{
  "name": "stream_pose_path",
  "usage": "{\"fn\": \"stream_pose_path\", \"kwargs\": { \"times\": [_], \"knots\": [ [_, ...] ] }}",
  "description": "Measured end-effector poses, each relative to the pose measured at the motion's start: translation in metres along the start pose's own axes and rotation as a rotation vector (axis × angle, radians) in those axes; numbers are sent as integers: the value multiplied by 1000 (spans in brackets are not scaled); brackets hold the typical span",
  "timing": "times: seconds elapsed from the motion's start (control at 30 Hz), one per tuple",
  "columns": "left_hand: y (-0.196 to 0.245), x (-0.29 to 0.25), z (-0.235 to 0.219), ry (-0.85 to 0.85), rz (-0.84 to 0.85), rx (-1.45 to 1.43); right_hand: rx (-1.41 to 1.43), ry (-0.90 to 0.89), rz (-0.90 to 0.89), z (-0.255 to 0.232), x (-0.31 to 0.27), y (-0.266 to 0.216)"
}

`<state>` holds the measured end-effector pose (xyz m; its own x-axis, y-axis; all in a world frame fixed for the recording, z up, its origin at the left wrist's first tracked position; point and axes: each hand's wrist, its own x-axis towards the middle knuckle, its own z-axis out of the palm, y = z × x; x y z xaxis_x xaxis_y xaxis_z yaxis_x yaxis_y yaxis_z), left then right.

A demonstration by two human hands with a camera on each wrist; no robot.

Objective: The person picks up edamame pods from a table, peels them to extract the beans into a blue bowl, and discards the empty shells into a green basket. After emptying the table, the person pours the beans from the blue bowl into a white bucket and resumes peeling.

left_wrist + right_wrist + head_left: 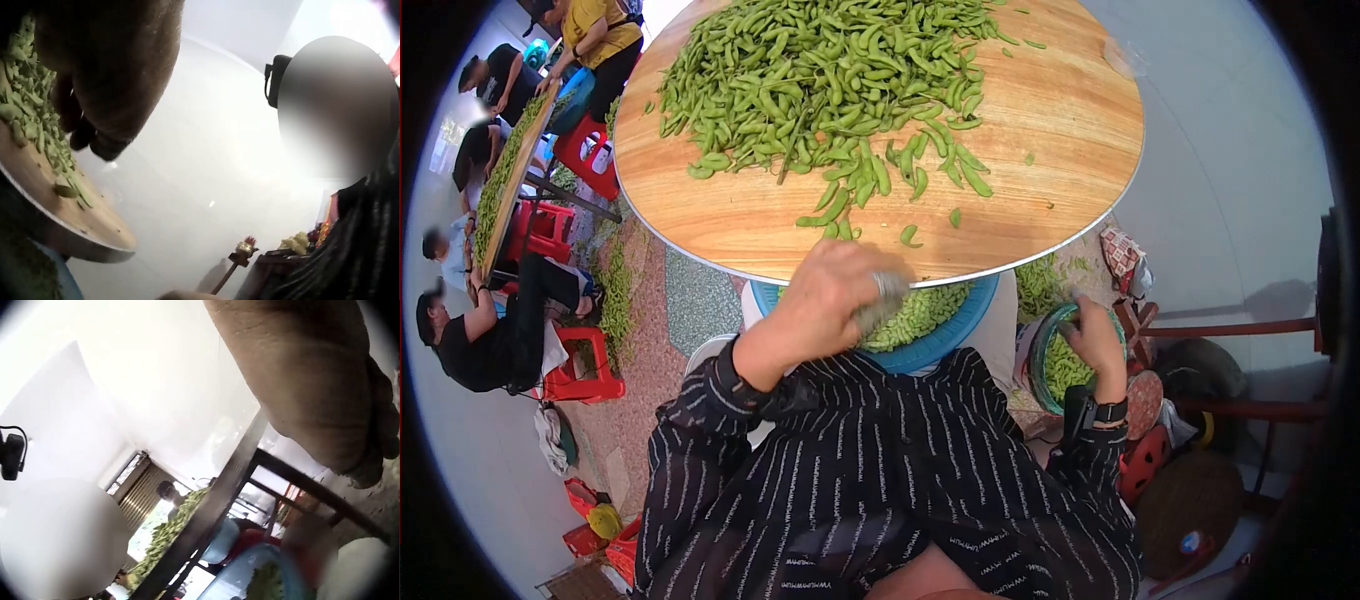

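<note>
A large heap of green soybean pods (830, 75) covers much of the round wooden tabletop (1060, 130), with a few loose pods near its front edge. My left hand (825, 300), blurred, is bent at that edge beside the nearest pods. Something grey wraps a digit (885, 300); whether the fingers hold a pod, I cannot tell. Under the edge sits a blue basin (945, 345) of shelled green beans (915, 315), partly hidden by the hand and tabletop. My right hand (1095, 340) hangs with relaxed fingers over a bucket (1032, 365) of green pods or hulls (1065, 370).
More green pieces lie on the floor (615, 300) at left. Several people sit or stand around another pod-covered table (510, 190), with red stools (585, 365) beside it. A wooden frame (1230, 330) and a patterned bag (1125, 258) stand at right by the wall.
</note>
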<state>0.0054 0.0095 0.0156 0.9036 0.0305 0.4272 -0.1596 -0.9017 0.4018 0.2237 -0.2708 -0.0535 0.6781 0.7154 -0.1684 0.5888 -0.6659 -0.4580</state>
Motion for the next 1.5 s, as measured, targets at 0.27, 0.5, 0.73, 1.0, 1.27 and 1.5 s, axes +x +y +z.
{"fn": "stream_pose_path", "kwargs": {
  "times": [0.27,0.5,0.73,1.0,1.27,1.5],
  "knots": [
    [-69,69,27,-64,-487,385,148,49,78,12,-12,21],
    [-70,63,26,-105,-385,477,807,-73,-174,13,9,-65],
    [-53,34,5,175,-682,-842,1332,-227,-271,26,46,-153],
    [-17,8,9,196,-863,-1605,1513,-376,-416,30,55,-180],
    [-8,7,8,137,-778,-1459,1505,-380,-330,23,50,-185],
    [-9,4,14,148,-755,-1448,1379,-254,-269,27,46,-189]
  ]
}}
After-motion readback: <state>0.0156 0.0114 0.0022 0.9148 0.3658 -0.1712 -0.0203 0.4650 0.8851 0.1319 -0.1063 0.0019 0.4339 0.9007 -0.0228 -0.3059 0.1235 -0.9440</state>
